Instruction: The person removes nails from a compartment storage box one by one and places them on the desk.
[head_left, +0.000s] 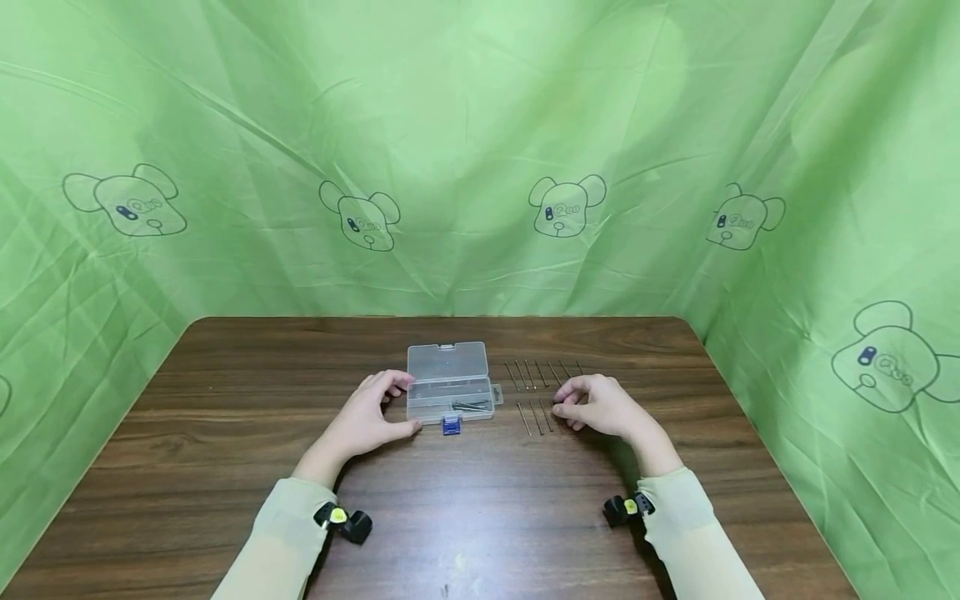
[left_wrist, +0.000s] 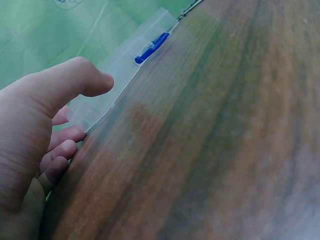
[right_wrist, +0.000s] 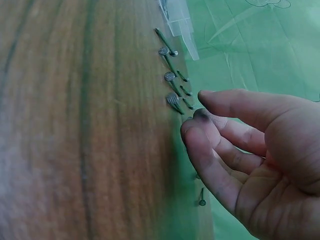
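A clear plastic box [head_left: 431,412] lies with its lid [head_left: 448,362] folded back and its blue latch [head_left: 451,426] lowered at the front. Several dark nails [head_left: 470,407] are inside its front right part. My left hand [head_left: 367,418] holds the box's left end, thumb by the front corner and fingers toward the back. Right of the box, slim nails lie in a back row [head_left: 527,375] and a front row [head_left: 536,418]. My right hand [head_left: 603,406] is over the right end of these rows, fingers bent and fingertips close together low by the nails. No nail shows clearly between them.
The brown wooden table [head_left: 450,517] carries everything. A green cloth [head_left: 465,125] with printed mouse heads hangs around its back and sides. A small clear hanging tab [head_left: 498,394] sticks out from the box's right side. Black wrist cameras [head_left: 357,527] sit on both cuffs.
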